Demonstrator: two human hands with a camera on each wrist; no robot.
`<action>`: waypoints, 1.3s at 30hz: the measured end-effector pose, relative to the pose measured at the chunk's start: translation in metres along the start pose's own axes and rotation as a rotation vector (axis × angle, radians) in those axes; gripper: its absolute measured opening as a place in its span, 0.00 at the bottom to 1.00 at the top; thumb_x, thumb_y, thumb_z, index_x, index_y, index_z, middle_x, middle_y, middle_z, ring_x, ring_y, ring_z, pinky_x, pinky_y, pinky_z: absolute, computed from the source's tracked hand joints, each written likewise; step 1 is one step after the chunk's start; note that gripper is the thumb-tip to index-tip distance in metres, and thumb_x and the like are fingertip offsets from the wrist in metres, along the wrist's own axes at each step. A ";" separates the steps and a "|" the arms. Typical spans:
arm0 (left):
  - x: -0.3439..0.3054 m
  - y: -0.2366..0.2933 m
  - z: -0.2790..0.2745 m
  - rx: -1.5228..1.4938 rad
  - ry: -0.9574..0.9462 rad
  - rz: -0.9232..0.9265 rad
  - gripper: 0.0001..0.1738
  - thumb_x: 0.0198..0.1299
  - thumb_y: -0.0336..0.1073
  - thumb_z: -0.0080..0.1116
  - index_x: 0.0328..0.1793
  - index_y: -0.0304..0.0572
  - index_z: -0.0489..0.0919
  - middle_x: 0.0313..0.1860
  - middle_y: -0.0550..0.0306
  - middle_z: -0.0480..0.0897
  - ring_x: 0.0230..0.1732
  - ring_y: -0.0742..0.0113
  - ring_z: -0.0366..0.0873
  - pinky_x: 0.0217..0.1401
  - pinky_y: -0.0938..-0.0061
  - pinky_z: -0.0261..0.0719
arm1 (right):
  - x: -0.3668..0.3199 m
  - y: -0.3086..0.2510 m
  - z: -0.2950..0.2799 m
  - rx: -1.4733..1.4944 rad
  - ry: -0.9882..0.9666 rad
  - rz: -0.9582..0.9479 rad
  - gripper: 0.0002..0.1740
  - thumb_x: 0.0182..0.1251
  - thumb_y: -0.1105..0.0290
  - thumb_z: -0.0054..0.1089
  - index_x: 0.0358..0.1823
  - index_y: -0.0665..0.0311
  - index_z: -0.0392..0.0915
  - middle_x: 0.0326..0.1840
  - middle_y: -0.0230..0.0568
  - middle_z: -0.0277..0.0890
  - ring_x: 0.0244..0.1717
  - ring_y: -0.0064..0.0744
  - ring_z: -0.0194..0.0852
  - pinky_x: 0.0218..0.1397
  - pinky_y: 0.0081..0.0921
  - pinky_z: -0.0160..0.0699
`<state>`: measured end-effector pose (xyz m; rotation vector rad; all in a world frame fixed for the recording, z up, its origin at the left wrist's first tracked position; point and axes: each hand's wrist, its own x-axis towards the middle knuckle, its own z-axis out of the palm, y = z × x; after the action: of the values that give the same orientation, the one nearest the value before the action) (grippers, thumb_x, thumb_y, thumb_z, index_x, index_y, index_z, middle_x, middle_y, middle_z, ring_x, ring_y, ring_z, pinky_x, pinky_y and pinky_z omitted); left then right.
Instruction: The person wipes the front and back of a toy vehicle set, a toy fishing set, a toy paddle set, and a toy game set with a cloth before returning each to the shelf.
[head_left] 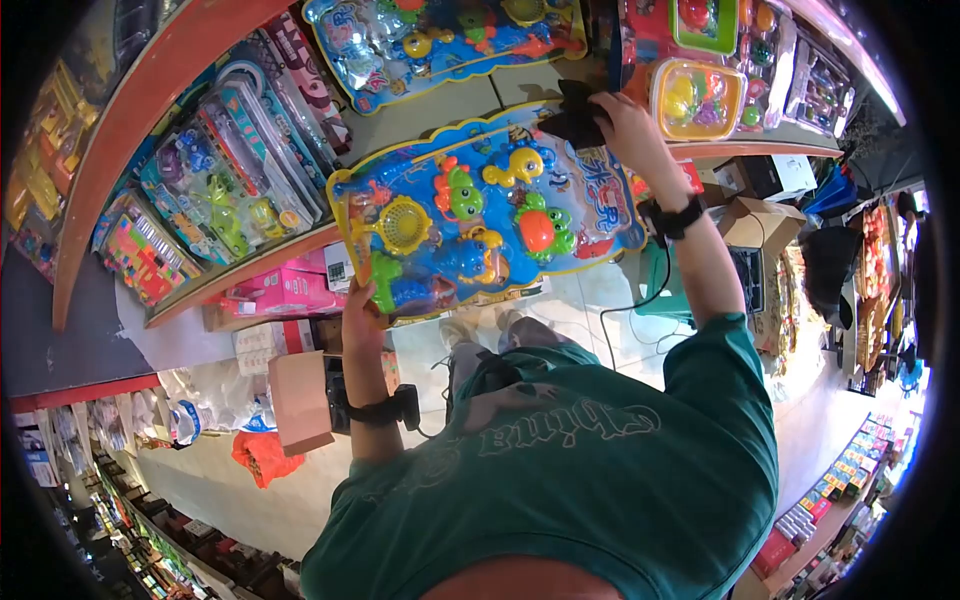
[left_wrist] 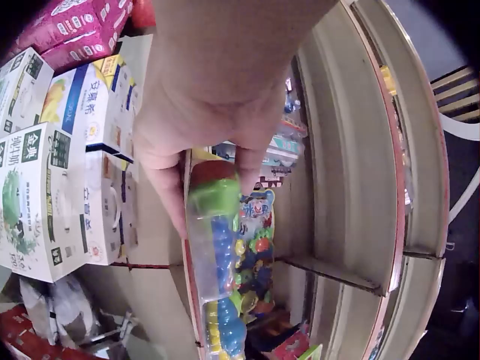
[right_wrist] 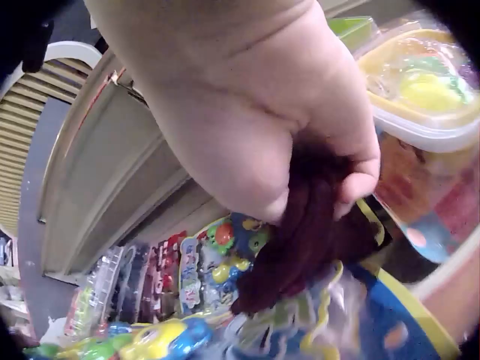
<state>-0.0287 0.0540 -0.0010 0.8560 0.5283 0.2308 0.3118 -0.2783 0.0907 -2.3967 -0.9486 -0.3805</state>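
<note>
- Head view: the whole toy pack (head_left: 485, 215) shows, held up in front of a shelf (head_left: 250, 265). The left grip (head_left: 362, 310) pinches its lower left corner. The right grip (head_left: 625, 120), at the upper right corner, is curled round a dark cloth (head_left: 575, 115).
- More toy packs lie on the shelf behind. A yellow tub (head_left: 697, 100) sits just beside the right grip, and a cardboard box (head_left: 300, 400) stands lower down.
- Left wrist view: only here is the toy pack (left_wrist: 217, 277) seen edge-on, with the thumb on one face and a finger on the other. Printed cartons (left_wrist: 45, 187) are stacked beside it.
- Right wrist view: close up, the fingers (right_wrist: 352, 180) bunch the dark cloth (right_wrist: 300, 240), which lies against the pack's yellow-edged corner. The hand blocks much of the shelf.
</note>
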 end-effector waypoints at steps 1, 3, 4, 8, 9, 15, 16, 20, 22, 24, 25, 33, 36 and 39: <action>0.000 -0.001 -0.003 -0.012 -0.015 -0.007 0.26 0.63 0.31 0.50 0.69 0.40 0.66 0.58 0.52 0.78 0.59 0.60 0.76 0.62 0.64 0.74 | -0.014 -0.007 -0.002 0.050 -0.037 -0.018 0.19 0.57 0.78 0.57 0.52 0.64 0.75 0.47 0.53 0.76 0.47 0.55 0.77 0.48 0.42 0.78; -0.003 -0.001 0.003 -0.034 -0.021 -0.011 0.27 0.64 0.32 0.50 0.71 0.41 0.65 0.59 0.52 0.77 0.60 0.60 0.75 0.64 0.62 0.72 | -0.038 -0.020 -0.006 0.153 -0.104 -0.054 0.22 0.55 0.79 0.57 0.54 0.64 0.74 0.50 0.53 0.74 0.50 0.57 0.74 0.51 0.43 0.77; -0.008 0.004 0.015 -0.043 -0.013 -0.010 0.27 0.64 0.32 0.50 0.71 0.41 0.66 0.60 0.53 0.77 0.61 0.60 0.75 0.64 0.62 0.72 | -0.050 -0.028 -0.006 0.172 -0.086 -0.052 0.22 0.55 0.80 0.57 0.54 0.63 0.75 0.50 0.53 0.74 0.50 0.57 0.74 0.51 0.42 0.77; -0.005 0.003 0.009 -0.009 0.081 -0.032 0.26 0.65 0.34 0.51 0.70 0.41 0.67 0.62 0.53 0.76 0.63 0.61 0.73 0.66 0.62 0.69 | -0.081 -0.055 -0.002 0.210 -0.067 -0.038 0.24 0.53 0.81 0.57 0.55 0.62 0.75 0.51 0.49 0.73 0.50 0.55 0.74 0.52 0.41 0.77; -0.002 0.000 0.000 -0.009 0.080 -0.031 0.26 0.65 0.34 0.51 0.70 0.42 0.67 0.62 0.54 0.76 0.63 0.61 0.73 0.67 0.62 0.68 | -0.086 -0.059 -0.001 0.209 -0.077 -0.033 0.24 0.53 0.81 0.57 0.55 0.62 0.75 0.52 0.48 0.73 0.50 0.54 0.74 0.52 0.41 0.78; -0.001 0.002 0.002 0.040 0.109 -0.018 0.27 0.66 0.36 0.51 0.71 0.42 0.66 0.64 0.54 0.75 0.64 0.60 0.72 0.68 0.61 0.66 | -0.117 -0.090 -0.004 0.077 -0.084 0.018 0.25 0.50 0.82 0.57 0.54 0.62 0.75 0.49 0.46 0.73 0.47 0.50 0.76 0.49 0.38 0.79; -0.003 0.005 0.005 0.052 0.122 -0.018 0.26 0.66 0.36 0.51 0.71 0.42 0.66 0.64 0.54 0.75 0.64 0.60 0.72 0.68 0.61 0.67 | -0.122 -0.092 -0.008 0.102 -0.096 0.058 0.25 0.50 0.82 0.57 0.54 0.62 0.76 0.49 0.46 0.73 0.46 0.50 0.76 0.49 0.38 0.79; -0.004 0.007 0.003 -0.032 0.093 -0.067 0.25 0.65 0.32 0.52 0.68 0.40 0.68 0.60 0.55 0.77 0.61 0.61 0.75 0.64 0.64 0.70 | -0.138 -0.077 -0.040 0.170 -0.107 0.153 0.22 0.52 0.80 0.58 0.51 0.62 0.77 0.46 0.47 0.76 0.45 0.52 0.77 0.47 0.39 0.79; -0.005 0.007 0.004 -0.059 0.032 -0.071 0.24 0.66 0.32 0.51 0.69 0.40 0.67 0.60 0.54 0.77 0.61 0.61 0.75 0.65 0.63 0.70 | -0.141 -0.067 -0.058 0.125 -0.048 0.202 0.21 0.52 0.80 0.58 0.51 0.63 0.77 0.46 0.48 0.77 0.45 0.53 0.78 0.47 0.40 0.79; -0.008 0.009 0.012 -0.074 -0.001 -0.083 0.24 0.67 0.33 0.51 0.69 0.40 0.67 0.60 0.54 0.77 0.61 0.61 0.75 0.64 0.63 0.71 | -0.142 -0.060 -0.071 0.045 0.057 0.292 0.20 0.54 0.79 0.58 0.51 0.64 0.76 0.45 0.49 0.78 0.45 0.54 0.78 0.46 0.40 0.79; -0.009 0.008 0.013 -0.081 0.005 -0.083 0.24 0.67 0.33 0.50 0.69 0.41 0.67 0.60 0.54 0.77 0.61 0.61 0.75 0.64 0.63 0.71 | -0.142 -0.059 -0.075 0.021 0.106 0.320 0.19 0.55 0.79 0.58 0.51 0.65 0.76 0.44 0.51 0.78 0.44 0.56 0.78 0.45 0.41 0.79; -0.010 0.007 0.016 -0.111 0.120 -0.119 0.22 0.64 0.32 0.54 0.65 0.42 0.71 0.57 0.55 0.79 0.59 0.63 0.76 0.62 0.67 0.71 | -0.159 -0.077 -0.025 0.112 0.083 0.400 0.18 0.55 0.76 0.59 0.49 0.66 0.76 0.41 0.53 0.77 0.39 0.58 0.78 0.41 0.44 0.78; -0.009 0.006 0.018 -0.087 0.142 -0.104 0.21 0.63 0.32 0.56 0.63 0.44 0.73 0.56 0.56 0.79 0.57 0.64 0.76 0.60 0.68 0.72 | -0.161 -0.089 -0.014 0.142 0.081 0.354 0.18 0.54 0.77 0.58 0.49 0.66 0.76 0.41 0.53 0.77 0.39 0.58 0.77 0.41 0.44 0.78; -0.009 0.006 0.015 -0.055 0.171 -0.117 0.21 0.63 0.31 0.56 0.63 0.45 0.73 0.55 0.57 0.79 0.56 0.64 0.77 0.58 0.67 0.73 | -0.158 -0.106 -0.010 0.237 0.012 0.334 0.18 0.53 0.77 0.59 0.49 0.66 0.75 0.42 0.54 0.77 0.39 0.59 0.77 0.41 0.45 0.78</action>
<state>-0.0286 0.0444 0.0148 0.7529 0.7268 0.2119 0.1243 -0.3051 0.0695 -2.2744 -0.5388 -0.1471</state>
